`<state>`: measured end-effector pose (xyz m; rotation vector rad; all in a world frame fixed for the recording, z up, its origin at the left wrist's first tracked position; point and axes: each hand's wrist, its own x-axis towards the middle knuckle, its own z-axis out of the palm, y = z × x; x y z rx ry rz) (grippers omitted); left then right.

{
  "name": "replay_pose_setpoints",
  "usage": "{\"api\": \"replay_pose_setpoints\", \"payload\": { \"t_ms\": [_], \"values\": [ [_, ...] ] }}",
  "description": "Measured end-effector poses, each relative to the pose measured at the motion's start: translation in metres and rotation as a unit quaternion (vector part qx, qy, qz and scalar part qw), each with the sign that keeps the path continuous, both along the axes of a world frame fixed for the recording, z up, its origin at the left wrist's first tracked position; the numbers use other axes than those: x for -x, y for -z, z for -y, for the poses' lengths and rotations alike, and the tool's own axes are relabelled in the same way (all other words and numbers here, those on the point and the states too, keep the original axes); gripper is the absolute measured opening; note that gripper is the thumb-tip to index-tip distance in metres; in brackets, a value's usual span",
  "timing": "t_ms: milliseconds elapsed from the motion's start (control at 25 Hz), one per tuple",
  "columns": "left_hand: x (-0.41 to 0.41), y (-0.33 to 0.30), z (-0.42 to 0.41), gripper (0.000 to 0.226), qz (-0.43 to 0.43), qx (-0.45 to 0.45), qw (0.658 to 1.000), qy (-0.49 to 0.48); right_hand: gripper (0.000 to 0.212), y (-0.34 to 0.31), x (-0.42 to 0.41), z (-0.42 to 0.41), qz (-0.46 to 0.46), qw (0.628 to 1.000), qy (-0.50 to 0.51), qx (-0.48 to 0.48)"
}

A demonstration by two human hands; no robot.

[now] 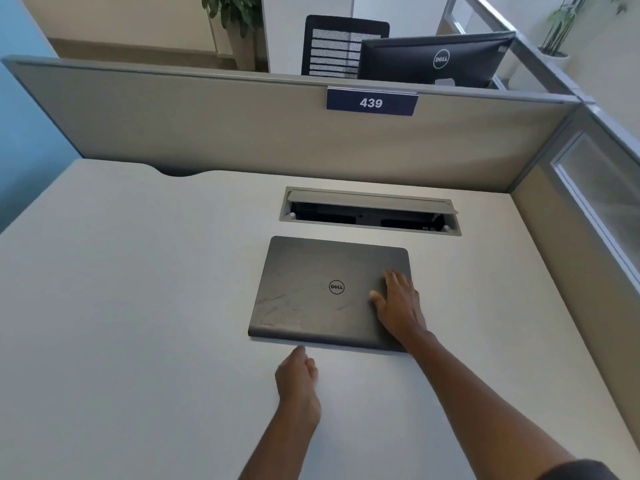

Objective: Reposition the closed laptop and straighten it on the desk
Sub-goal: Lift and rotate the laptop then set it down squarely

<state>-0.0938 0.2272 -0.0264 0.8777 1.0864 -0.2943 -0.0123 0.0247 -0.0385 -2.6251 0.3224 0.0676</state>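
A: On the desk (138,306), the left hand (298,379), fingers loosely curled and holding nothing, nears the laptop's (311,292) front edge. Why?

B: Likely to nudge it square; the right hand (398,303), fingers spread, presses the lid, steadying it.

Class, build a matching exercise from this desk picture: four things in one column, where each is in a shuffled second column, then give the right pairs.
Things:
1. right hand
2. left hand
3. cable tray
4. number sign

Places:
A. on the partition
B. flat on the right side of the closed laptop lid
C. sunk into the desk behind the laptop
D. over the desk by the laptop's near edge

Pairs: 1-B, 2-D, 3-C, 4-A
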Motion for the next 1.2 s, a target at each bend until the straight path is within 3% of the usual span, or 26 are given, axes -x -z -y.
{"api": "replay_pose_setpoints", "payload": {
  "t_ms": [200,360,440,520,760,920,1200],
  "values": [
    [-0.016,-0.013,0.021,0.032,0.003,0.130,0.989,-0.078,0.057,-0.003,-0.064,-0.013,-0.018,0.996,-0.082,0.041],
    [-0.026,-0.007,0.031,0.034,-0.001,0.153,0.980,-0.129,0.052,-0.002,-0.103,-0.017,-0.047,0.988,-0.130,0.071],
    [-0.027,-0.002,0.034,0.046,-0.006,0.155,0.980,-0.127,0.047,-0.003,-0.118,-0.017,-0.075,0.981,-0.149,0.095],
    [-0.029,0.004,0.037,0.056,-0.021,0.141,0.983,-0.116,0.049,-0.004,-0.130,-0.018,-0.101,0.975,-0.166,0.109],
    [-0.040,0.014,0.048,0.041,-0.036,0.073,0.989,-0.125,0.046,-0.003,-0.147,-0.029,-0.119,0.966,-0.189,0.127],
    [-0.040,0.013,0.049,0.040,-0.051,0.023,0.996,-0.073,0.050,-0.004,-0.151,-0.031,-0.136,0.968,-0.167,0.129],
    [-0.034,-0.001,0.038,0.037,0.036,-0.029,0.999,-0.027,0.048,-0.020,-0.133,-0.002,-0.140,0.984,-0.102,0.036]
  ]
}}
